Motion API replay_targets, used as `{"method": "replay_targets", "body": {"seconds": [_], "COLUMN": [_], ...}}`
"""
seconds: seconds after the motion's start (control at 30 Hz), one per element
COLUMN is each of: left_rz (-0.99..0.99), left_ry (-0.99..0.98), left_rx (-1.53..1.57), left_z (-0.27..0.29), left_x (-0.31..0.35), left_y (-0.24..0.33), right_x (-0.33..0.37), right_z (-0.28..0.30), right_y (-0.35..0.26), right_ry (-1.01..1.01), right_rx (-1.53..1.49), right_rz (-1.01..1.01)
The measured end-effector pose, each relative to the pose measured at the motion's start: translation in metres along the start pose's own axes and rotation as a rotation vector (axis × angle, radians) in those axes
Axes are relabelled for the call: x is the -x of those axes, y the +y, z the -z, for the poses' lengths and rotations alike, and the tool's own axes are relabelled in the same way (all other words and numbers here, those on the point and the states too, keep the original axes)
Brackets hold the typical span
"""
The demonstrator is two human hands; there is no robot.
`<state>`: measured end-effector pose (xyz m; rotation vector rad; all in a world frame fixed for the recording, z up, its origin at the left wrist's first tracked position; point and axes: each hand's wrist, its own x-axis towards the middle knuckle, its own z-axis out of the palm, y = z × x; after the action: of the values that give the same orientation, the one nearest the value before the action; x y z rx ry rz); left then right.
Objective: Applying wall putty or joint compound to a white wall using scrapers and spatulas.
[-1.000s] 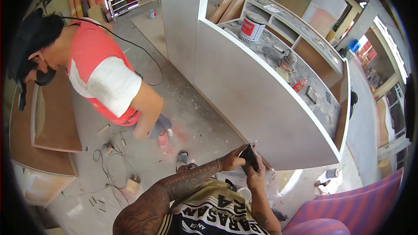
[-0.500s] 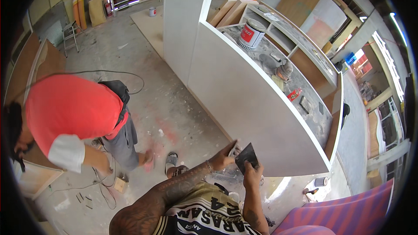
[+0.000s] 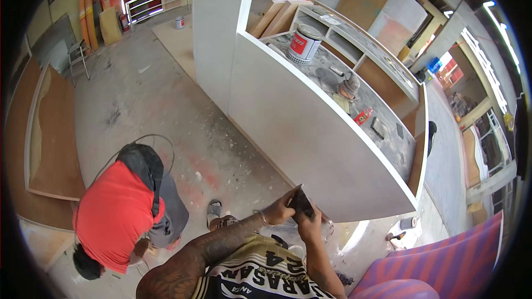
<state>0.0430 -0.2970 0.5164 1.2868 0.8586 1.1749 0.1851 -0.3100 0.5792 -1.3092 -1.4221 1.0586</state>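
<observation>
Since it could wobble, I guess, the right hand (image 3: 308, 226) pinches the dark flat blade (image 3: 302, 203) — the left hand's (image 3: 278, 211) grip I can't tell.

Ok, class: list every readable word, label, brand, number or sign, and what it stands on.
I won't copy wording; it stands here:
Jersey: large letters and a number, readable.
Large tin: pale lettering on red label.
Red packet: print too small to read.
Small tin: too small to read.

our left hand (image 3: 279, 211) and right hand (image 3: 308, 226), both curled, are close together; our tattooed left forearm (image 3: 235, 231) slants inward.
</observation>
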Motion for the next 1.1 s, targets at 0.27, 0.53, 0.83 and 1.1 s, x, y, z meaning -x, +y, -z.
{"method": "replay_targets", "body": {"seconds": [0.27, 0.53, 0.83, 1.1], "left_rz": [0.215, 0.282, 0.760, 0.831], "left_ry": [-0.060, 0.203, 0.221, -0.302], "left_rx": [0.073, 0.213, 1.219, 1.299], "left_z": [0.009, 0.032, 0.055, 0.025], "left_x": [-0.007, -0.009, -0.002, -0.010], "left_y": [0.019, -0.036, 0.001, 0.027], "right_x": [-0.009, -0.023, 0.013, -0.035], "right_z": [0.003, 0.030, 0.035, 0.016], "right_y": [0.008, 0.068, -0.010, -0.030], "right_ry": [-0.130, 0.102, 0.080, -0.071], "right_rx": [-0.015, -0.052, 0.318, 0.433], "right_rz": [0.021, -0.039, 0.490, 0.771]}}
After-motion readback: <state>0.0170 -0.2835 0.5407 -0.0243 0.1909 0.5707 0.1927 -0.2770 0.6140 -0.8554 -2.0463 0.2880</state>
